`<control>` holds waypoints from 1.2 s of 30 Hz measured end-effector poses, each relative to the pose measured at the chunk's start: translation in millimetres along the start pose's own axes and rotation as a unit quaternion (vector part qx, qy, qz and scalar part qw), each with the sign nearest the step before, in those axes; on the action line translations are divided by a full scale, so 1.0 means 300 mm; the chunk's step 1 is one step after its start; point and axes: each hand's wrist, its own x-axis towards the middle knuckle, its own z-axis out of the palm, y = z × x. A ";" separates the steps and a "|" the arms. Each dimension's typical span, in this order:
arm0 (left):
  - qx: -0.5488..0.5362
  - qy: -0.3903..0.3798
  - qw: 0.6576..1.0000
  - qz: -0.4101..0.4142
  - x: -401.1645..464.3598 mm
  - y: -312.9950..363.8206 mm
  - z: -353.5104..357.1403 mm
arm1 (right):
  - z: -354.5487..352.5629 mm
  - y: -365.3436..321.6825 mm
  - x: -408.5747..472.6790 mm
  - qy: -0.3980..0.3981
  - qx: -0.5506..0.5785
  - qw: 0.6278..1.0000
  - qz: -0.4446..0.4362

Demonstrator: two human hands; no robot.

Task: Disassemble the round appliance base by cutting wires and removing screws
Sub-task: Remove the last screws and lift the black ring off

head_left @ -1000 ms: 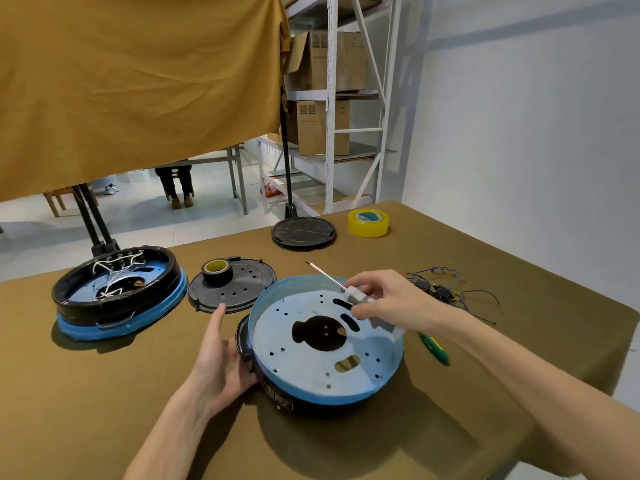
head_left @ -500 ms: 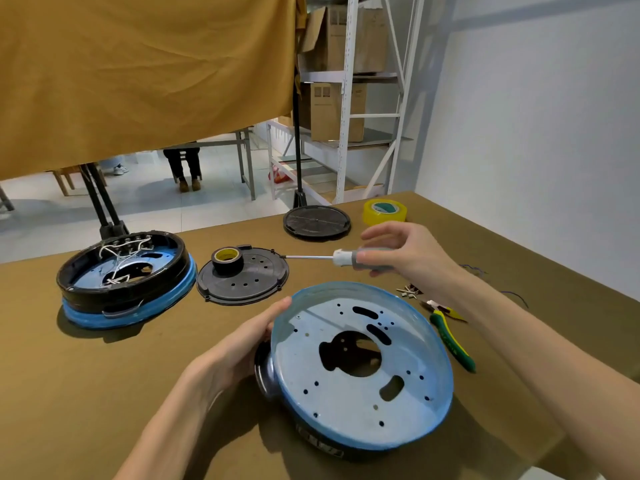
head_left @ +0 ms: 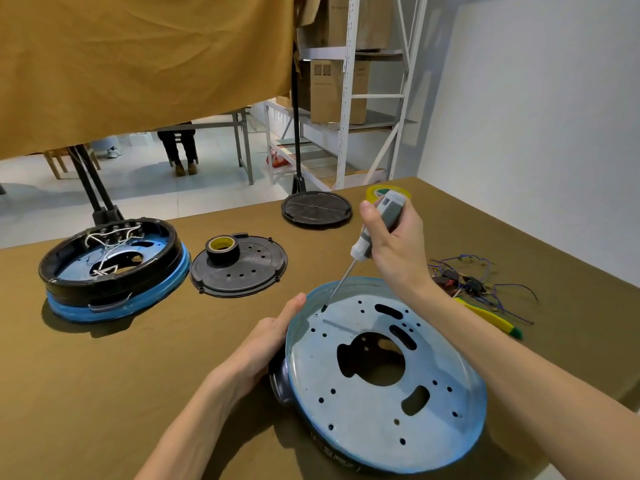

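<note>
Screwdriver (head_left: 379,227) tip sits on a screw near the far-left rim of the round base (head_left: 381,372), which lies near the table's (head_left: 173,358) front edge, right hand (head_left: 394,247) wrapped around the grey handle. Left hand (head_left: 263,344), fingers straight, steadies the base's left edge. Second base (head_left: 114,268) far left holds white wires; black tape roll (head_left: 221,249) sits on a black cover plate (head_left: 242,268).

The right hand (head_left: 394,247) has swung the screwdriver (head_left: 372,237) from level to tip-down, apparently on a screw in the round base (head_left: 381,393).
</note>
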 end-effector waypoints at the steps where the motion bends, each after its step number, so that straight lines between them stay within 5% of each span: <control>1: 0.004 0.000 1.000 -0.001 -0.001 0.001 -0.001 | 0.007 0.003 -0.002 -0.010 -0.014 1.000 -0.012; 19: 0.015 0.013 1.000 -0.011 -0.014 0.014 0.006 | 0.041 -0.041 -0.016 -0.099 -0.082 0.988 -0.082; 23: 0.023 0.025 0.999 -0.023 -0.009 0.015 0.007 | 0.065 -0.120 0.001 -0.096 -0.297 0.940 -0.139; 27: 0.027 0.029 0.999 -0.024 -0.010 0.013 0.007 | 0.090 -0.190 0.024 -0.147 -0.421 0.889 -0.103; 33: 0.030 0.029 0.999 -0.020 -0.002 0.009 0.005 | 0.093 -0.212 0.021 -0.162 -0.456 0.868 -0.110; 36: 0.034 0.031 0.999 -0.016 0.005 0.002 0.005 | 0.069 -0.247 0.050 -0.285 -0.380 0.876 -0.086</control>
